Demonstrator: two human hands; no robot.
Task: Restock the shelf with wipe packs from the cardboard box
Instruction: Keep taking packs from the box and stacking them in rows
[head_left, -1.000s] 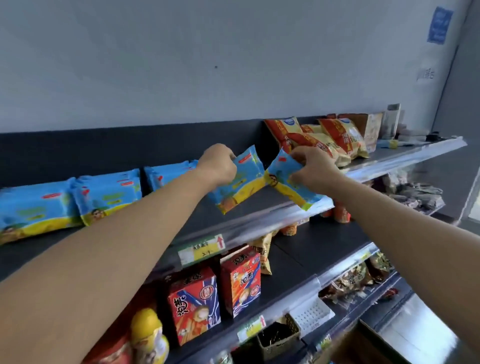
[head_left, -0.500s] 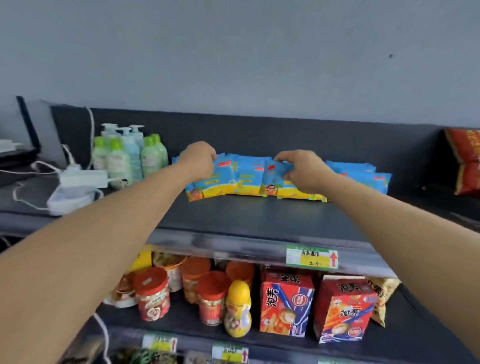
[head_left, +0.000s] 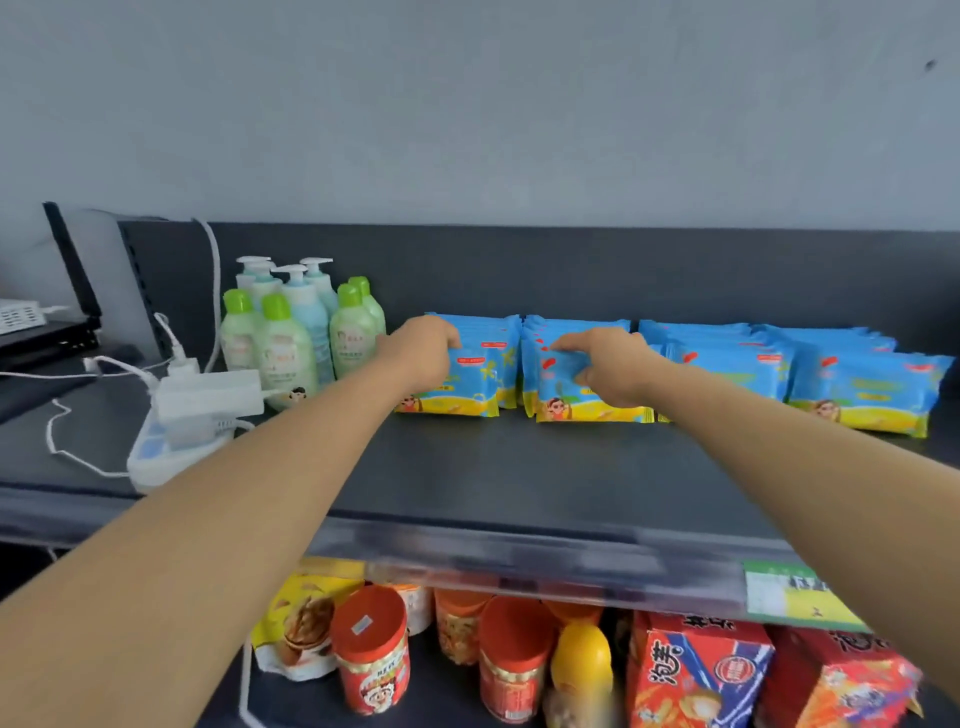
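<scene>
The left hand (head_left: 423, 348) curls its grip over the leftmost wipe pack (head_left: 470, 387), which stands on the shelf (head_left: 519, 478). The right hand (head_left: 608, 366) pinches the adjacent wipe pack (head_left: 582, 405) between thumb and fingers. Further pack rows (head_left: 862, 400) stand at right. Judgement: restocking is well advanced; the cardboard box is out of view.

Left hand (head_left: 423, 345), right hand (head_left: 608, 366), seemingly gripping packs (head_left: 480, 387)

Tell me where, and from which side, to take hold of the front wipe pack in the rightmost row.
Probably its top edge, from above and in front. The front wipe pack is flat and soft, stands on its long edge and leans back on the packs behind, so the top and front face are free.
</scene>
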